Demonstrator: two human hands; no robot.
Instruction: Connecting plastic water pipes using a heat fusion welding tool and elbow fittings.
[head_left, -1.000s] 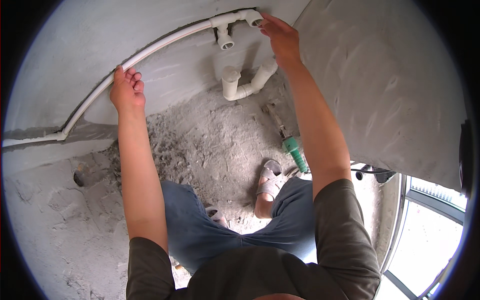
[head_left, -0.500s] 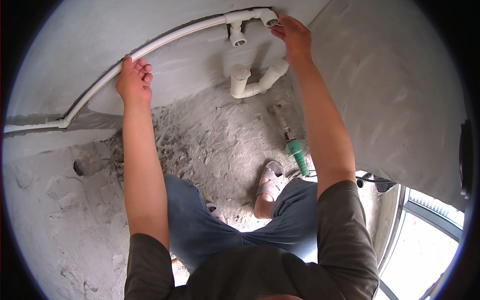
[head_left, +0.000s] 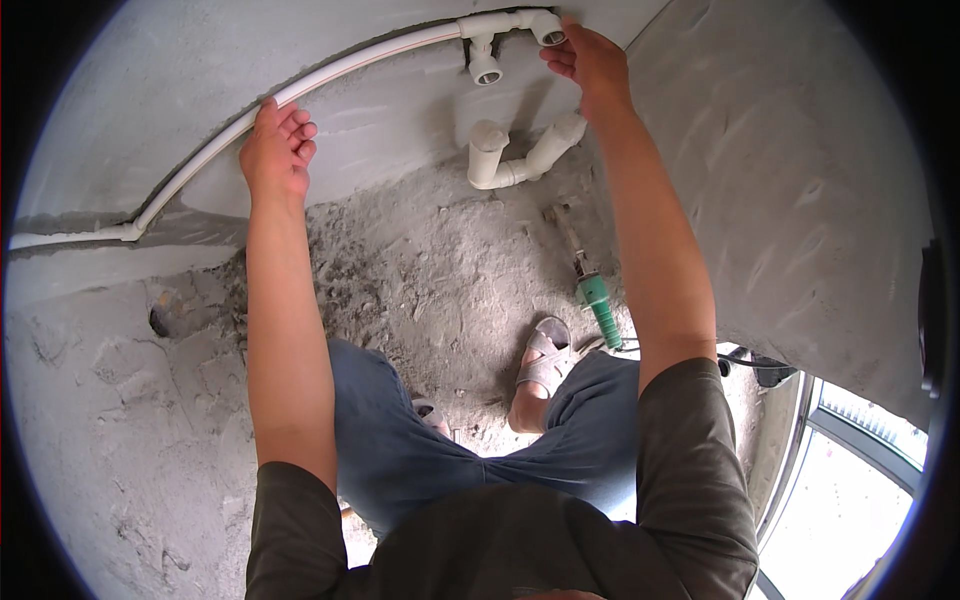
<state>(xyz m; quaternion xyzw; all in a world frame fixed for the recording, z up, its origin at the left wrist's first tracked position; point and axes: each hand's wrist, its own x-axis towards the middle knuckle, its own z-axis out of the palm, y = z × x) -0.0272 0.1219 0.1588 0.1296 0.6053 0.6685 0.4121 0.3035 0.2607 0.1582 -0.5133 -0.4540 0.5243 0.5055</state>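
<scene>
A long white pipe [head_left: 345, 70] with a thin red line runs along a groove in the grey wall. My left hand [head_left: 276, 155] is at its middle stretch, thumb and forefinger against it and the other fingers loosely curled. At the pipe's right end, a white tee fitting [head_left: 485, 62] points an open mouth down. Beyond it sits a white elbow fitting [head_left: 545, 24], its opening facing out. My right hand [head_left: 592, 65] grips the elbow's right side with bent fingers; part of that grip is hidden.
A thicker white drainpipe [head_left: 512, 170] with a bend stands below the tee, near the corner. On the rough floor lies a green-handled tool [head_left: 598, 308] with a metal tip, close to my sandalled foot [head_left: 545, 360]. A dark cable [head_left: 745, 361] and a bright window [head_left: 840, 500] are at right.
The whole view has shifted slightly to the right and up. Both hands keep about the same places on the pipe and the elbow fitting.
</scene>
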